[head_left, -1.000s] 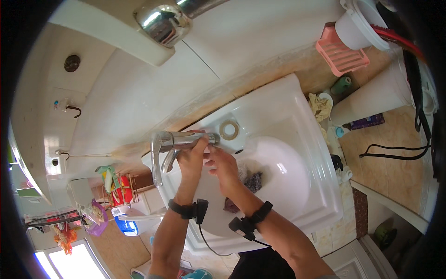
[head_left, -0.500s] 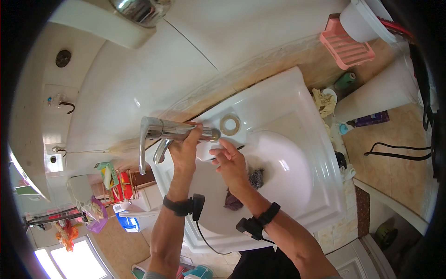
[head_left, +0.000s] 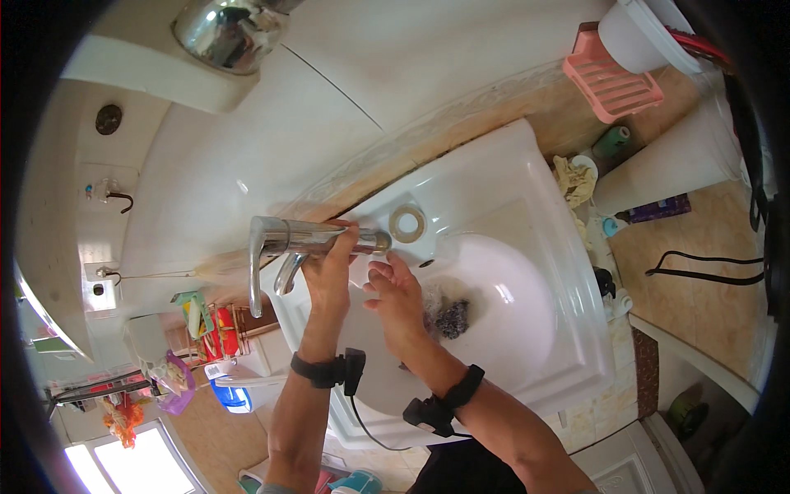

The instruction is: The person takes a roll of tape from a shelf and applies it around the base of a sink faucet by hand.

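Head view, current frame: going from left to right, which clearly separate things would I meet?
Upper dark hook → blue-and-white container → left hand around the metal faucet → right hand → dark gray crumpled mesh → pink soap dish.

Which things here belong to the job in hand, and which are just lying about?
Job, seemingly: chrome faucet in the left hand; right hand beside it; white sink; beige ring.
Lying about: pink rack; green bottle; yellow cloth; dark bundle.

The white sink bears a beige ring and a grey, perhaps wiry clump.
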Demonstrator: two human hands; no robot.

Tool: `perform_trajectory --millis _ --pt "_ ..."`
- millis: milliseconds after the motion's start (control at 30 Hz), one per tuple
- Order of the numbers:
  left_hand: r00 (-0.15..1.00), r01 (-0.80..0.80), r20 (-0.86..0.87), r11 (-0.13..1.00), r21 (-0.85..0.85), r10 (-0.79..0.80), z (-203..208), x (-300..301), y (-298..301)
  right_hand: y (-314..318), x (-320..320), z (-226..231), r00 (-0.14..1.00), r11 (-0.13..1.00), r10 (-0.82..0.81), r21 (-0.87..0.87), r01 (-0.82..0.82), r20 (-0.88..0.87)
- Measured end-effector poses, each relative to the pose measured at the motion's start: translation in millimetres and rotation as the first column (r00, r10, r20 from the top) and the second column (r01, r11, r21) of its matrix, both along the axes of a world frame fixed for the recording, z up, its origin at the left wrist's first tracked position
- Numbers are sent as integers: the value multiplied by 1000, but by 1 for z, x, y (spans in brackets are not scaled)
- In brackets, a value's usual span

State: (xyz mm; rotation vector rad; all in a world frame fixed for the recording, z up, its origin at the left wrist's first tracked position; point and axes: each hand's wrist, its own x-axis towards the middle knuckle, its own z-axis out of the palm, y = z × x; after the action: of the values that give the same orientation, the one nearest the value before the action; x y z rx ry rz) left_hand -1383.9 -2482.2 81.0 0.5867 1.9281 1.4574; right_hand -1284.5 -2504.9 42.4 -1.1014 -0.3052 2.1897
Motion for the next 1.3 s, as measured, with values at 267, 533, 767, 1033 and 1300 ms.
perform_trajectory --millis 267,533,767,1033,1300 --pt "988 39 147 997 72 -50 -3 -3 -1 1 -9 6 976 957 -199 -231 173 -91" --pt "981 52 181 995 89 -68 -6 -6 0 1 -13 6 963 947 -252 -231 225 -98" --pt "979 38 196 997 72 -51 -5 -5 1 3 -19 11 949 932 -312 -209 296 -47" --pt "974 69 209 995 69 -82 -3 2 3 12 -16 6 951 925 -301 -264 272 -73" --pt "989 79 121 997 6 -79 6 1 2 -2 -29 -9 946 975 -193 161 154 259"
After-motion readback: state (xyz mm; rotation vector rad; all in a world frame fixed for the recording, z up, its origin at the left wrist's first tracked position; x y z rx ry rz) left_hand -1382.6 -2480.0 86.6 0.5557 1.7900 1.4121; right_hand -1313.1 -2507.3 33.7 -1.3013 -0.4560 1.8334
